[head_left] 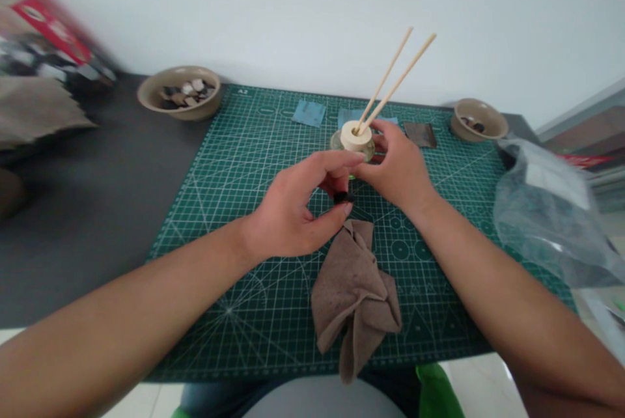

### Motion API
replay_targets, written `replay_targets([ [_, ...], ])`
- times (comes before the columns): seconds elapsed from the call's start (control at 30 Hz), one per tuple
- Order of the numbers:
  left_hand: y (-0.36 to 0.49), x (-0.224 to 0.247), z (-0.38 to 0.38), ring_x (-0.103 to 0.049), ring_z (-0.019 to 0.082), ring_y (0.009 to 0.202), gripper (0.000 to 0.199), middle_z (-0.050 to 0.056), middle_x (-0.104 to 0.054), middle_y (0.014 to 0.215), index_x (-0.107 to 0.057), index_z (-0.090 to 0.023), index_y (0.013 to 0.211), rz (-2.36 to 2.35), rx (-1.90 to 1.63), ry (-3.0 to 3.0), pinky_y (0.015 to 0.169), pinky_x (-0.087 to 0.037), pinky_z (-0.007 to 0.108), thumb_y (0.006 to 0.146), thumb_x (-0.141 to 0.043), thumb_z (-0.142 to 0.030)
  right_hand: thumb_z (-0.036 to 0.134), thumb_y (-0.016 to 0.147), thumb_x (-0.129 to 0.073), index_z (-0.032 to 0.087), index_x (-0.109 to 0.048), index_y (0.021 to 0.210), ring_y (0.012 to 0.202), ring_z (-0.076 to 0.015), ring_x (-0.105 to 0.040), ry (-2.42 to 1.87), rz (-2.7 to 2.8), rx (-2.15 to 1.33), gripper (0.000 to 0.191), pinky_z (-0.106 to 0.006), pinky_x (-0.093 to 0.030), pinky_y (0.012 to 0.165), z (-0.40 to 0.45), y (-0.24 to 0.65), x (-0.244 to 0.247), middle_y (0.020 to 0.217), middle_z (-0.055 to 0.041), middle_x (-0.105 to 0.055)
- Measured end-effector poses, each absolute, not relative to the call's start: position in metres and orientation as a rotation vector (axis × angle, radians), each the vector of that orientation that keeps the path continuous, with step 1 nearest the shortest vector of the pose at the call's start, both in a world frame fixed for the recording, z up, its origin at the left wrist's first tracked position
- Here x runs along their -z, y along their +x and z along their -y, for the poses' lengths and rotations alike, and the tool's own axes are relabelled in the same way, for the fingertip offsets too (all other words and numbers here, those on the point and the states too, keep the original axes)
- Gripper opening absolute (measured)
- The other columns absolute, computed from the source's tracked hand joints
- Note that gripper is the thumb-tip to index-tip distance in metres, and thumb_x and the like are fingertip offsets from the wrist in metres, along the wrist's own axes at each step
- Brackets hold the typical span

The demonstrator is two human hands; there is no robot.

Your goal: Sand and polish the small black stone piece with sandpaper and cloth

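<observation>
Two thin wooden sticks [398, 84] stand slanted in the hole of a pale wooden lid [355, 139] on a small glass jar [334, 140]. My right hand [398, 161] curls around the jar's right side, its far fingers partly hidden behind it. In front of the jar is my left hand [297, 206], with a small black piece [344, 197] pinched between thumb and fingers. Just below that hand lies a crumpled brown cloth [354, 294] on the green cutting mat [229, 242].
At the back left, a tan bowl [209, 104] holds several dark and light pieces; a smaller bowl [481, 135] stands back right. Flat blue packets [309, 113] and a brown square [420, 135] lie near the wall. A clear plastic bag [547, 209] covers the mat's right edge.
</observation>
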State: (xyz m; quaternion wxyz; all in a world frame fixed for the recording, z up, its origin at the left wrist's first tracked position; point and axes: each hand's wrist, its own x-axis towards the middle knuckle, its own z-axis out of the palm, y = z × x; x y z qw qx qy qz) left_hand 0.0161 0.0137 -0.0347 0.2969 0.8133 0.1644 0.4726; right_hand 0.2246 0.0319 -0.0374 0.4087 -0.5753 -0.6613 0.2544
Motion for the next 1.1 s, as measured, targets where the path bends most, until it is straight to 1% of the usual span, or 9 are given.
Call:
replay_targets([
  [0.13, 0.016, 0.034, -0.014, -0.065, 0.016, 0.080, 0.068, 0.002, -0.064, 0.092, -0.055, -0.019, 0.139, -0.433, -1.252, 2.168, 0.074, -0.058, 0.032, 0.074, -0.066, -0.002, 0.055, 0.072, -0.080, 0.016, -0.052, 0.138, 0.106, -0.0334, -0.071, -1.758, 1.769, -0.302, 0.082, -0.046, -0.056, 0.088, -0.030, 0.225, 0.029, 0.122, -0.0156, -0.073],
  [0.2, 0.016, 0.035, -0.015, -0.065, 0.016, 0.081, 0.068, 0.002, -0.064, 0.093, -0.054, -0.019, 0.139, -0.425, -1.253, 2.158, 0.074, -0.058, 0.032, 0.074, -0.066, -0.001, 0.070, 0.071, -0.074, 0.016, -0.069, 0.113, 0.089, -0.0324, -0.072, -1.986, 1.893, -0.237, 0.068, -0.043, -0.053, 0.077, -0.021, 0.230, 0.013, 0.100, -0.0128, -0.077],
  [0.27, 0.016, 0.035, -0.015, -0.065, 0.016, 0.082, 0.068, 0.002, -0.064, 0.093, -0.054, -0.019, 0.140, -0.427, -1.245, 2.168, 0.074, -0.058, 0.031, 0.074, -0.066, -0.001, 0.074, 0.073, -0.070, 0.018, -0.073, 0.085, 0.076, -0.0289, -0.068, -2.167, 1.993, -0.238, 0.058, -0.038, -0.046, 0.064, -0.011, 0.236, -0.004, 0.080, -0.0114, -0.074],
  [0.33, 0.016, 0.035, -0.014, -0.065, 0.016, 0.081, 0.068, 0.002, -0.064, 0.092, -0.054, -0.018, 0.139, -0.434, -1.232, 2.195, 0.075, -0.058, 0.031, 0.075, -0.065, -0.001, 0.067, 0.078, -0.068, 0.019, -0.072, 0.071, 0.064, -0.0224, -0.061, -2.218, 2.131, -0.449, 0.049, -0.033, -0.037, 0.056, -0.001, 0.238, -0.017, 0.067, -0.0070, -0.069],
  [0.43, 0.015, 0.034, -0.014, -0.065, 0.015, 0.081, 0.066, 0.002, -0.064, 0.093, -0.053, -0.018, 0.139, -0.454, -1.227, 2.230, 0.075, -0.058, 0.030, 0.076, -0.065, -0.001, 0.059, 0.082, -0.068, 0.020, -0.075, 0.072, 0.057, -0.0155, -0.058, -1.928, 2.364, -1.001, 0.041, -0.030, -0.033, 0.052, 0.008, 0.233, -0.025, 0.061, -0.0013, -0.067],
  [0.5, 0.015, 0.033, -0.014, -0.065, 0.015, 0.081, 0.066, 0.002, -0.065, 0.092, -0.053, -0.018, 0.139, -0.456, -1.224, 2.258, 0.074, -0.058, 0.029, 0.076, -0.064, -0.002, 0.055, 0.080, -0.071, 0.020, -0.075, 0.073, 0.055, -0.0136, -0.057, -1.725, 2.506, -1.160, 0.037, -0.028, -0.032, 0.052, 0.012, 0.227, -0.022, 0.061, -0.0001, -0.068],
  [0.7, 0.014, 0.030, -0.014, -0.064, 0.014, 0.080, 0.059, 0.002, -0.066, 0.093, -0.054, -0.015, 0.136, -0.464, -1.191, 2.346, 0.073, -0.057, 0.028, 0.079, -0.061, -0.003, 0.054, 0.078, -0.072, 0.018, -0.070, 0.062, 0.049, -0.0113, -0.048, -1.564, 2.662, -1.061, 0.039, -0.029, -0.024, 0.049, 0.024, 0.211, -0.015, 0.056, -0.0003, -0.064],
  [0.87, 0.013, 0.031, -0.013, -0.065, 0.013, 0.080, 0.058, 0.002, -0.066, 0.094, -0.053, -0.016, 0.135, -0.484, -1.147, 2.380, 0.073, -0.056, 0.028, 0.079, -0.062, -0.004, 0.016, 0.073, -0.060, 0.017, -0.062, 0.056, 0.050, -0.0091, -0.044, -1.418, 2.637, -1.021, 0.017, -0.028, -0.025, 0.051, 0.028, 0.209, -0.008, 0.053, 0.0018, -0.059],
  [1.1, 0.013, 0.033, -0.014, -0.067, 0.015, 0.085, 0.063, 0.003, -0.066, 0.097, -0.054, -0.017, 0.138, -0.489, -1.176, 2.253, 0.078, -0.058, 0.030, 0.078, -0.064, -0.004, 0.018, 0.073, -0.064, 0.018, -0.061, 0.064, 0.051, -0.0084, -0.049, -1.404, 2.048, -1.173, 0.010, -0.023, -0.034, 0.051, 0.015, 0.231, -0.008, 0.055, 0.0062, -0.057],
])
